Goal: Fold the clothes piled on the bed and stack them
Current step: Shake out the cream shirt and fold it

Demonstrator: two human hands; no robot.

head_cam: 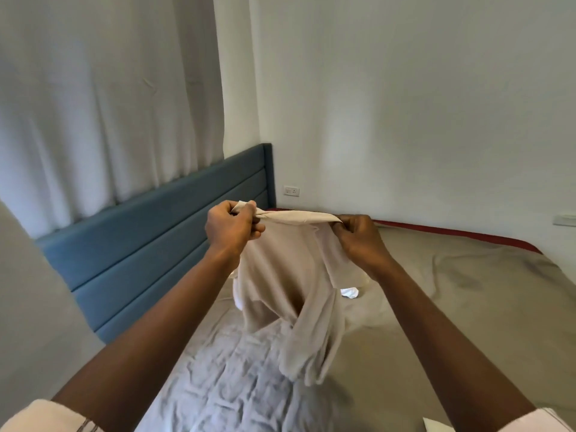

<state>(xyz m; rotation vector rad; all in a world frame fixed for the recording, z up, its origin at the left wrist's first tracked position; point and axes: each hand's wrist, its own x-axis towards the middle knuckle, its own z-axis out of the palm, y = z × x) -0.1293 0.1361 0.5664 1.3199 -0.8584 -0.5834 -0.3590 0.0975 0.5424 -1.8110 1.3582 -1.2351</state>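
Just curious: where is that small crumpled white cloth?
Head view: the white cloth lies on the bed, right of centre, below the right hand, beside the hanging beige garment.

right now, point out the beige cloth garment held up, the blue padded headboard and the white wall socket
beige cloth garment (280, 275), head view, on its hanging middle panel
blue padded headboard (140, 244), head view, on a middle padded band
white wall socket (291, 191), head view, on its faceplate centre

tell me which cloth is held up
The beige garment, gripped by the left hand and right hand; the grey cloth and small white cloth lie on the bed.
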